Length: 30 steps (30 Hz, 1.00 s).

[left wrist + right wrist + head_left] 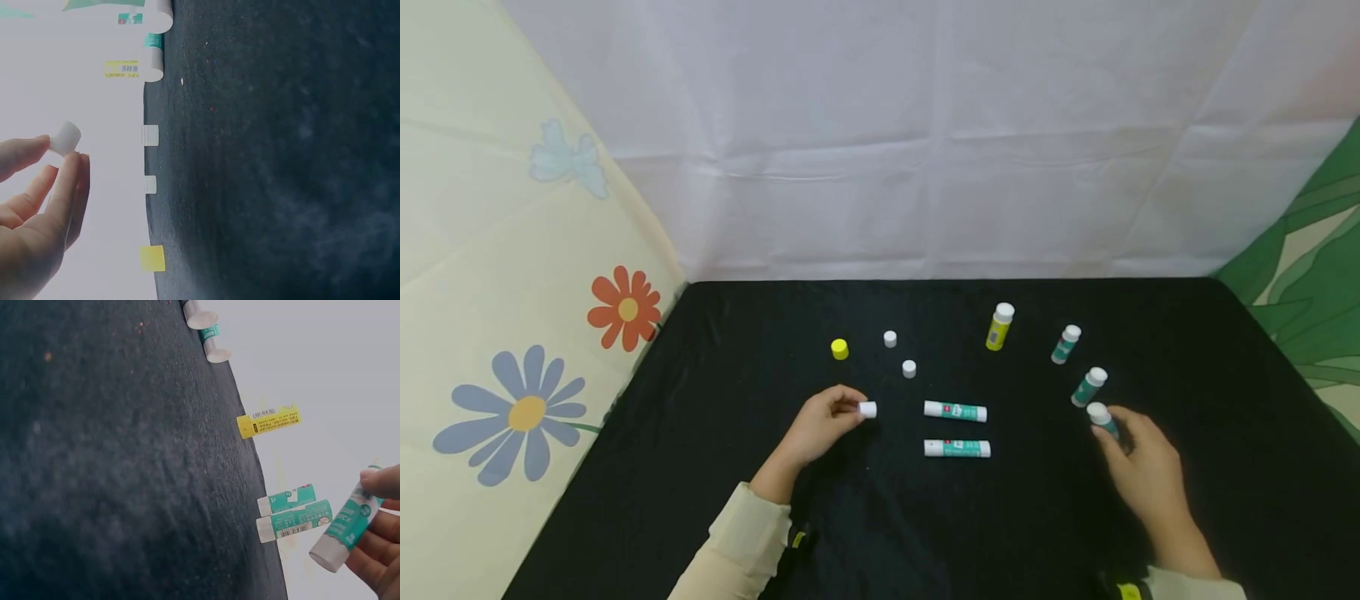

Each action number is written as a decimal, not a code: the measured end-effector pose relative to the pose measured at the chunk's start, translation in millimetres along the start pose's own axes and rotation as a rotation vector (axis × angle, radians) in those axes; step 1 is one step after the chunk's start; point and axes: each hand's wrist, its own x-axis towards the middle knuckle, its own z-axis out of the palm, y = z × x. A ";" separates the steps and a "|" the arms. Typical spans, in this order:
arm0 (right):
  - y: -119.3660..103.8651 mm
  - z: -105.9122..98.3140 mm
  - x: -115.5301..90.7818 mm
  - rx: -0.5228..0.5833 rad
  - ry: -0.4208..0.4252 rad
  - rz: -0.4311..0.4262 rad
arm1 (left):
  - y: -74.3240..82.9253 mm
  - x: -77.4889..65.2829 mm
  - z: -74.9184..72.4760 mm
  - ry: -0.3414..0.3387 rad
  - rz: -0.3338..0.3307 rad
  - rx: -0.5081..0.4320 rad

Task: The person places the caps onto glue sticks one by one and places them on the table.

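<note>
Between thumb and fingertips, my left hand (826, 423) pinches a small white cap (65, 137), held above the black cloth. My right hand (1146, 467) grips a teal and white glue stick (350, 522), seen close up in the right wrist view. Just beyond it stand two more teal glue sticks (1089, 387), one behind the other, and farther back a yellow glue stick (997, 327). Between the hands lie two teal glue sticks on their sides, a farther one (956, 412) and a nearer one (957, 448).
Beyond my left hand, two loose white caps (909, 368) and a yellow cap (840, 349) rest on the black-covered table (880, 533). A white sheet (880, 167) hangs behind its far edge. Patterned cloths (467, 275) line the sides.
</note>
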 end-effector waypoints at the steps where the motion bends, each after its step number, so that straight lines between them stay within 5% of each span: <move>1: -0.7 -0.1 -0.1 -0.003 -0.009 0.003 | 0.0 0.0 0.2 -0.002 0.002 -0.001; 24: -7.6 5.4 -2.9 0.026 0.081 -0.206 | 0.8 -3.3 3.9 -0.015 0.003 -0.014; 30: -9.9 9.0 -4.1 0.050 0.130 -0.267 | 17.5 -10.8 2.6 -0.022 -0.001 -0.036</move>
